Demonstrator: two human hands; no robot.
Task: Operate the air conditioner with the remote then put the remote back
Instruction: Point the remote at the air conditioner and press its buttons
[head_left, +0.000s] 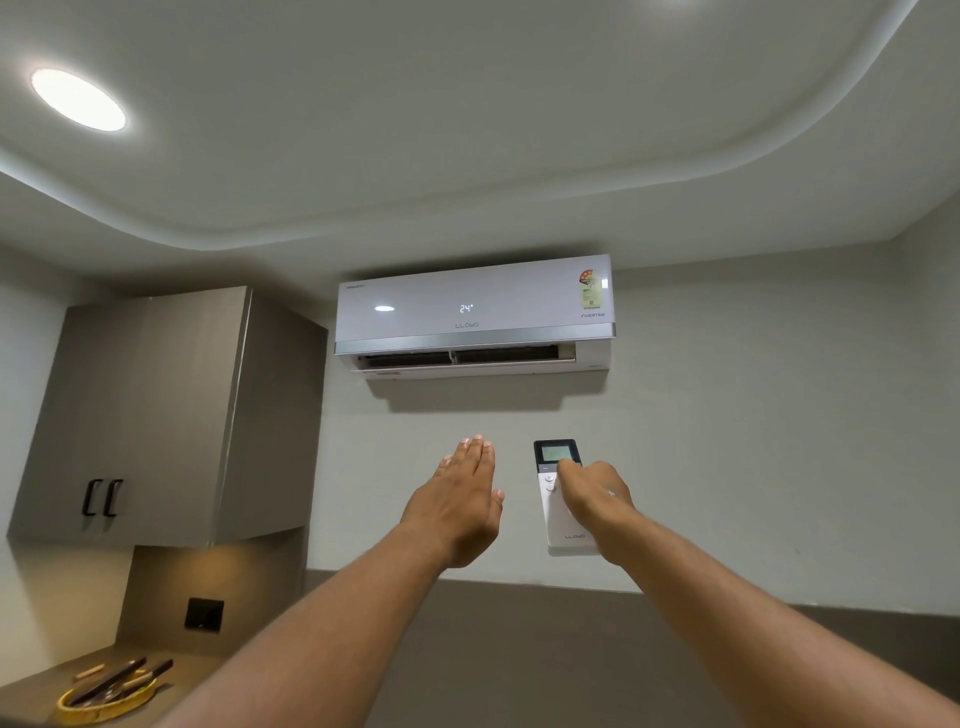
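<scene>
A white air conditioner (475, 314) hangs high on the wall, its front showing 24 and its bottom flap open. Below it, a white remote (557, 512) with a dark screen at its top points upward. My right hand (597, 496) is closed around the remote, thumb resting on the buttons under the screen. To the left of the remote my left hand (462, 501) is raised flat, fingers straight and together, holding nothing.
A grey wall cabinet (156, 415) with two black handles hangs at the left. On the counter under it sits a yellow tray (106, 699) with several utensils, and a black wall socket (204, 614) is behind it. A round ceiling light (78, 98) glows at upper left.
</scene>
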